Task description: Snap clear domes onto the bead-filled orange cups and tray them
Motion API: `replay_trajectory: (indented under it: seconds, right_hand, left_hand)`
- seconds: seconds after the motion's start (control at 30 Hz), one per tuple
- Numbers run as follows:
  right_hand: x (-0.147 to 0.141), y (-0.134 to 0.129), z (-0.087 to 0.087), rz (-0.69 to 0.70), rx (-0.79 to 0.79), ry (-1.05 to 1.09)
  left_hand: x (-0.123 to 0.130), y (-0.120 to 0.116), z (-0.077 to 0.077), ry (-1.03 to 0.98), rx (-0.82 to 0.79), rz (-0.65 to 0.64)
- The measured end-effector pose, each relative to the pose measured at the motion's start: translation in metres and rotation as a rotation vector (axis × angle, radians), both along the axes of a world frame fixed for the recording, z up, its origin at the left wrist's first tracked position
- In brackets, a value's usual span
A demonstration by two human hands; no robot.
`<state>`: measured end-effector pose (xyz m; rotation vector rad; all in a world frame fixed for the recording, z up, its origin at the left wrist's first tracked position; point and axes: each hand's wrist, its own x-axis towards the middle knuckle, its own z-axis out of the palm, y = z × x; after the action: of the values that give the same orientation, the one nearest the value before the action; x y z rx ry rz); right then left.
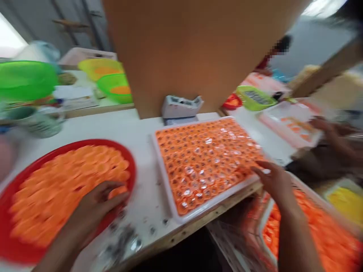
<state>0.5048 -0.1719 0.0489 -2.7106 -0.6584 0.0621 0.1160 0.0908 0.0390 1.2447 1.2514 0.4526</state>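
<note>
My left hand (98,206) is closed over the near right rim of a red basin (131,166), with a round orange plastic piece (117,192) between thumb and fingers. Many similar shallow orange pieces (68,181) fill the basin. A white tray (167,192) holds rows of orange round pieces with dark centres (198,158), some of them shiny. At the tray's right edge is my right hand (273,181), its fingers bent together over the last pieces. What they pinch is too blurred to make out; a small whitish spot shows by the fingers.
Small clear and dark bits (136,243) lie at the table's near edge. Beyond the tray, a white box (181,107) stands against a brown board (193,53). A crate of orange parts (320,223) sits low right. A co-worker's hands (331,132) reach toward another tray (295,124). A mug (36,122) is left.
</note>
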Motion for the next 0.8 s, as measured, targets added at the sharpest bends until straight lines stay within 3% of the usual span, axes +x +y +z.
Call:
replay_trajectory:
  seconds: [0.03, 0.07, 0.17, 0.23, 0.27, 0.37, 0.47, 0.63, 0.8]
  right_hand:
    - [-0.021, 0.004, 0.001, 0.016, 0.098, -0.059]
    - [-0.045, 0.01, 0.001, 0.124, 0.17, -0.052]
    - [-0.141, 0.039, -0.006, 0.699, 0.321, 0.218]
    - [-0.207, 0.065, -0.018, 1.087, 0.267, 0.502]
    - [-0.234, 0.078, -0.027, 1.178, 0.205, 0.546]
    - [-0.28, 0.11, -0.057, 1.195, -0.03, 0.401]
    - [-0.285, 0.118, -0.078, 1.163, -0.222, 0.263]
    - [-0.279, 0.106, -0.082, 1.142, -0.354, 0.217]
    - [-0.285, 0.109, -0.084, 1.198, -0.308, 0.251]
  left_hand:
    - [-0.006, -0.005, -0.001, -0.052, -0.063, 0.003]
    - [-0.011, -0.008, -0.003, -0.089, -0.107, 0.013]
    - [-0.024, -0.014, -0.009, -0.068, -0.156, 0.008]
    - [-0.033, -0.018, -0.012, -0.075, -0.173, 0.001]
    - [-0.038, -0.021, -0.013, -0.098, -0.182, 0.008]
    - [-0.053, -0.03, -0.013, -0.208, -0.24, 0.054]
    - [-0.071, -0.036, -0.014, -0.318, -0.292, 0.092]
    - [-0.091, -0.043, -0.023, -0.378, -0.255, 0.121]
    - [-0.082, -0.051, -0.023, -0.415, -0.318, 0.078]
